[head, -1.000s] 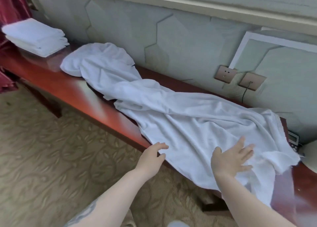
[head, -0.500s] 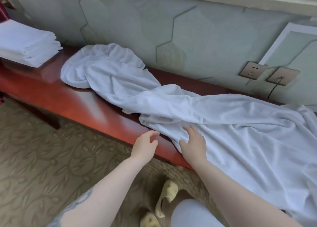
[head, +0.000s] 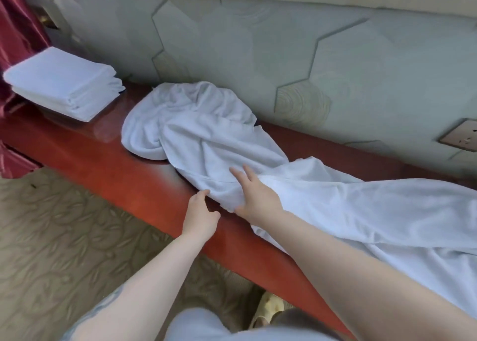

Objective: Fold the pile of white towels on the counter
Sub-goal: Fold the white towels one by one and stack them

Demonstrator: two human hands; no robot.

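Far left, at about 10 o'clock in the head view: a stack of folded towels (head: 64,84) sits square on the red tabletop (head: 108,170), just beside a red curtain (head: 15,38). Judged from this, part of the task is done.

Centre: one long white towel (head: 206,139) lies unfolded along the tabletop, running from 11 o'clock to the 4 o'clock edge of view. Its far-left end is bunched in a rumpled mound against the wall; the middle is twisted into a narrow rope; the right portion spreads wider and drapes over the front edge.

Left hand (head: 200,215): at the front edge, at 7 o'clock of the twist, fingertips touching the towel's hem. Whether this grip has closed on cloth cannot be told. Right hand (head: 254,195): grip apart, fingers straight and spread, lying flat on the twisted section.

Step in hand, as judged: locating an edge and flattening the towel before the first fold. Next move calls for a firm hold on the hem and pulling the bunched end out straight.

Right, at 3 o'clock: a wall socket (head: 462,134)
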